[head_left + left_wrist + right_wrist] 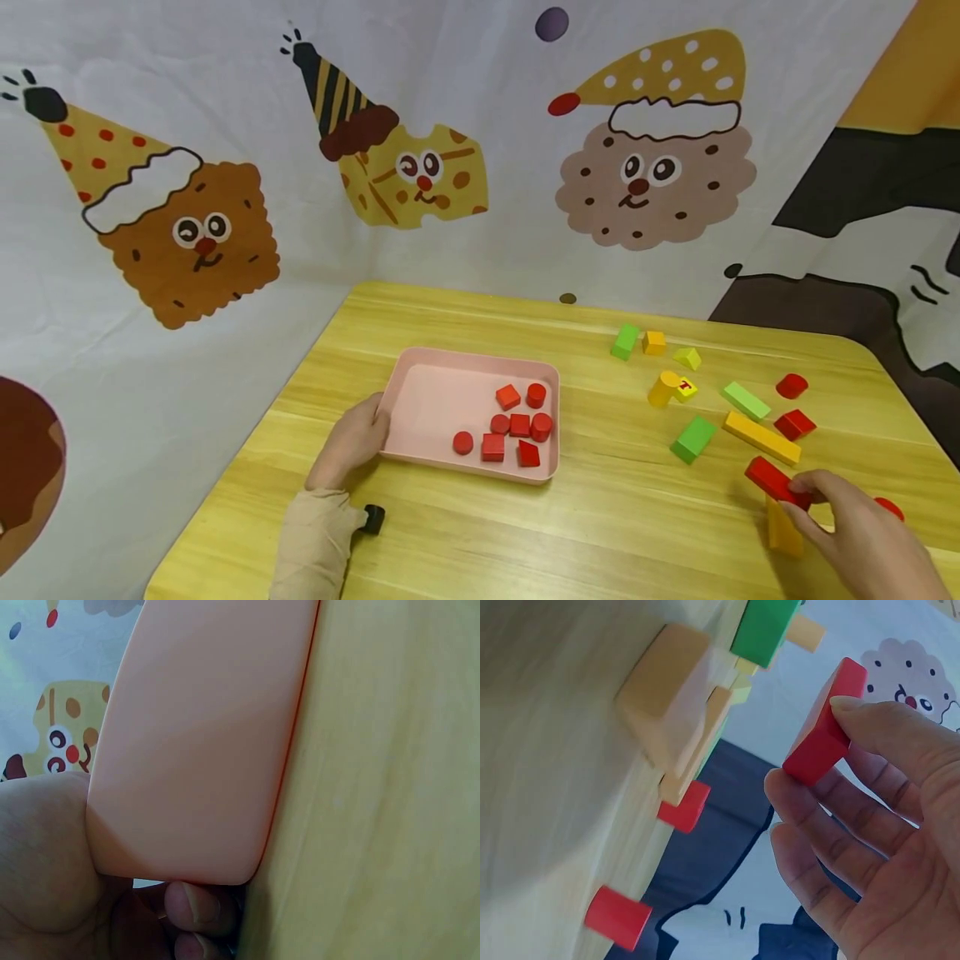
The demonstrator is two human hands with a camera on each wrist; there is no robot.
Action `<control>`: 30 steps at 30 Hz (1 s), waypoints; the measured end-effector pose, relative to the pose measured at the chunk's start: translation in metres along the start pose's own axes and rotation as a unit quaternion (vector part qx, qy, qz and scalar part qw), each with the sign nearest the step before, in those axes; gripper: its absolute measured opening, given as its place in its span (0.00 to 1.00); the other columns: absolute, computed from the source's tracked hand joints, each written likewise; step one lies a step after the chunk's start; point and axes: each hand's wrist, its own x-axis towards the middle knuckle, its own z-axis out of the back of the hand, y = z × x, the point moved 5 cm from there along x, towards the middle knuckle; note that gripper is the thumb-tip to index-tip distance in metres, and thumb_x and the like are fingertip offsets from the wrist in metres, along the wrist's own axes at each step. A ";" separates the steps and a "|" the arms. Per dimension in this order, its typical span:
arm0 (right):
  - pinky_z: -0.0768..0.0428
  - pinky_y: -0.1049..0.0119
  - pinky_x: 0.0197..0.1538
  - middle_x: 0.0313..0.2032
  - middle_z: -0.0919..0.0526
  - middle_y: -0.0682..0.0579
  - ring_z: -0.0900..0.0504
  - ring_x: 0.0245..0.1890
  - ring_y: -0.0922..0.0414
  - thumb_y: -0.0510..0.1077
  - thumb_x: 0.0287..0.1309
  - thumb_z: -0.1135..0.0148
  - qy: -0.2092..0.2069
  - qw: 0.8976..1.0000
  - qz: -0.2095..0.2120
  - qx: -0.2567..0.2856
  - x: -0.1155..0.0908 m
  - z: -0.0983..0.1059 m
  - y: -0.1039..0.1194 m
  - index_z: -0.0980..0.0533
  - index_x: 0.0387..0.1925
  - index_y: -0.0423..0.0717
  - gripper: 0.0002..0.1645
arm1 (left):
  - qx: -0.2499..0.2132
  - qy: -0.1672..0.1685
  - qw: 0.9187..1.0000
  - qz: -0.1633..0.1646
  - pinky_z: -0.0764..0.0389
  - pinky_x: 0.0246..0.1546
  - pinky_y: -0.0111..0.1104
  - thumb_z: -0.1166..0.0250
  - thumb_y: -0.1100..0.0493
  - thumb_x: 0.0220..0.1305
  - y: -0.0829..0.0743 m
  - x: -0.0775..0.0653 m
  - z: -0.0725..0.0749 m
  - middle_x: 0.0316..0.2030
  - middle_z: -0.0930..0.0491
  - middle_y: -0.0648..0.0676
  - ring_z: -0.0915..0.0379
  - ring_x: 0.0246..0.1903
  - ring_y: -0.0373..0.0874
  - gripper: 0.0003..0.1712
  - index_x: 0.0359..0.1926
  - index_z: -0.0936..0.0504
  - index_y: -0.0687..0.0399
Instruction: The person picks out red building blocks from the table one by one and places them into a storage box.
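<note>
Beige sleeve (309,542), nearest the camera, leads to left hand (358,435), fingers curled, gripping the pink tray's (438,379) left end. Red blocks (492,447) lie inside the tray, mostly rightward. Right of the tray: yellow block (688,392), marked "T"; then right hand (870,533), thumb and fingers pinching a red bar (771,477) above the table (600,542).

Looks forward and down from the head, over the table (600,525). From the left wrist, faces the tray (195,750) very closely; from the right, nearly as close, the held red block (829,724) at two o'clock. Shares both with the head view, at six and four o'clock.
</note>
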 end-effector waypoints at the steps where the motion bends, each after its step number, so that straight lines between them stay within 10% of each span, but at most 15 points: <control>1: 0.24 0.47 0.32 0.30 0.21 0.43 0.25 0.27 0.49 0.47 0.43 0.27 -0.001 1.000 0.002 0.001 0.001 0.000 0.003 0.26 0.35 0.36 0.23 | 0.000 -0.001 1.000 0.001 0.26 0.46 0.51 0.57 0.57 0.73 0.000 0.000 0.000 0.46 0.21 0.61 0.27 0.43 0.51 0.18 0.54 0.26 0.58; 30: 0.29 0.61 0.25 0.29 0.22 0.56 0.32 0.24 0.58 0.45 0.43 0.27 -0.082 0.985 0.152 0.021 0.014 0.001 0.092 0.24 0.32 0.50 0.15 | -0.011 0.004 1.000 0.014 0.26 0.46 0.50 0.57 0.55 0.73 -0.001 0.001 -0.001 0.46 0.21 0.60 0.27 0.43 0.51 0.19 0.54 0.26 0.56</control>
